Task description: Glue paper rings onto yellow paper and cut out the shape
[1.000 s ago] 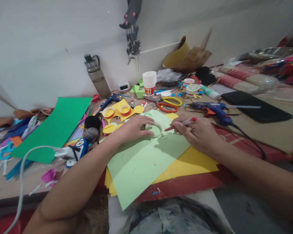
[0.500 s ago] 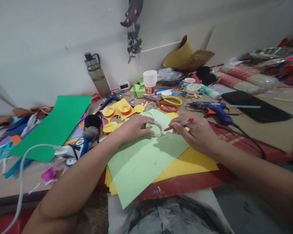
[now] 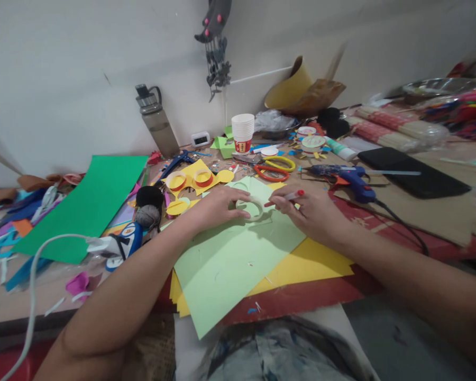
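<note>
A light green sheet of paper (image 3: 226,270) lies over yellow sheets (image 3: 317,264). On the green sheet rests a pale ring (image 3: 257,217), like a roll of tape. My left hand (image 3: 218,207) grips its left side between thumb and fingers, pressing it to the paper. My right hand (image 3: 307,209) is closed around a red pen (image 3: 295,195), whose tip points left, close to the ring's right edge. Whether the tip touches the paper I cannot tell. A faint circle (image 3: 240,187) shows on the sheet behind the ring.
Behind the sheets lie scissors (image 3: 272,172) and yellow cutouts (image 3: 194,174). Paper cups (image 3: 243,132) and a bottle (image 3: 158,124) stand near the wall. A glue gun (image 3: 357,182) with a cord lies right, beside a black phone-like slab (image 3: 414,172). Green card (image 3: 87,206) covers the left.
My right hand has shifted slightly left with the pen, bringing the tip nearer the ring. My left hand and the ring stay in place.
</note>
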`<state>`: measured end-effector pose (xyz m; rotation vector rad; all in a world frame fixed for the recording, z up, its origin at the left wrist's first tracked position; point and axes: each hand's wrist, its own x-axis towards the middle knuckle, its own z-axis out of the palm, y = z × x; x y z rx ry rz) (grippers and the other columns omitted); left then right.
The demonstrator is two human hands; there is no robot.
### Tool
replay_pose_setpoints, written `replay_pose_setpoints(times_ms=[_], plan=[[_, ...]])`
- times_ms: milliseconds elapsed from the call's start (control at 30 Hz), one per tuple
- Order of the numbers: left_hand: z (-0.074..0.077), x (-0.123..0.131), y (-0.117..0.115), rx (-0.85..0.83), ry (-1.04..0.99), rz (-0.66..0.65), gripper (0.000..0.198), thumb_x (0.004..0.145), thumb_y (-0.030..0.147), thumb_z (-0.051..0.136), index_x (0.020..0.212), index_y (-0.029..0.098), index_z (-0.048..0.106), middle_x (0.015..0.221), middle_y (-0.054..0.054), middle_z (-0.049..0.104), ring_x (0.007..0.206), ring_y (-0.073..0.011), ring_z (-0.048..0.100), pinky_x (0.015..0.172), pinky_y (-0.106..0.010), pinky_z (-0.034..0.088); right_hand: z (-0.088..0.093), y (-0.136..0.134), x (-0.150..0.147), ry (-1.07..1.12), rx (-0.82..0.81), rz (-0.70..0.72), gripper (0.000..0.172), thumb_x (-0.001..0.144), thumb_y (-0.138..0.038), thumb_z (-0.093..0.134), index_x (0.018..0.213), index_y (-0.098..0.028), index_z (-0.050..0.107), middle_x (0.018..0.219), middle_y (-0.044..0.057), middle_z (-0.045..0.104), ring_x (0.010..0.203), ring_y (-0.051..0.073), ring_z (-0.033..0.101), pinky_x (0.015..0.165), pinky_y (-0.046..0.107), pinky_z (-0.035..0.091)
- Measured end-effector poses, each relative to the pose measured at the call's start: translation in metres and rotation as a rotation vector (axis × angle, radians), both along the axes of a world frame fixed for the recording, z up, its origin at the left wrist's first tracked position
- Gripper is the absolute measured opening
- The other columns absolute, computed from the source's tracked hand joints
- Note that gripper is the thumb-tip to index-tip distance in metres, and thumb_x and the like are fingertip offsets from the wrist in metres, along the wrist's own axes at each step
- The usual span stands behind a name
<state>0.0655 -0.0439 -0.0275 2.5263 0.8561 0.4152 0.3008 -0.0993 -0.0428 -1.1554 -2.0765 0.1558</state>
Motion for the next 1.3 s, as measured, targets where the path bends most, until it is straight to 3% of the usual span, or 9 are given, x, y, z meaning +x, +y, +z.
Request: replay_pose_setpoints(times_ms=[667, 933, 1300], plan=[[0.005, 0.002, -0.003, -0.013, 0.008, -0.004, 0.034, 0.083, 0.034, 0.070, 0.117, 0.028, 0.069, 0.127, -0.006, 0.066, 0.119, -0.0219, 0.059, 0.103, -0.039, 0.043, 0.007, -0.019, -0.006, -0.011, -0.024, 0.086, 0.032, 0.097, -0.026, 0.045, 0.077, -0.022, 0.070, 0.078, 0.005, 0.074, 0.071, 0.018, 0.069, 0.064, 0.028, 0.050], [0.005, 0.003, -0.004, 0.003, 0.023, 0.002, 0.034, 0.083, 0.033, 0.070, 0.116, 0.024, 0.069, 0.127, -0.006, 0.067, 0.118, -0.0217, 0.060, 0.102, -0.037, 0.043, 0.008, -0.026, -0.012, -0.037, -0.044, 0.095, 0.029, 0.097, -0.026, 0.046, 0.085, -0.019, 0.071, 0.082, 0.006, 0.075, 0.074, 0.017, 0.069, 0.064, 0.026, 0.050], [0.001, 0.001, -0.001, 0.022, -0.002, -0.017, 0.033, 0.083, 0.033, 0.070, 0.115, 0.025, 0.070, 0.124, -0.005, 0.068, 0.115, -0.0209, 0.062, 0.101, -0.036, 0.044, 0.002, -0.027, -0.022, 0.027, -0.021, 0.167, 0.020, 0.096, -0.025, 0.050, 0.088, -0.021, 0.067, 0.081, 0.004, 0.072, 0.073, 0.015, 0.068, 0.066, 0.026, 0.052]])
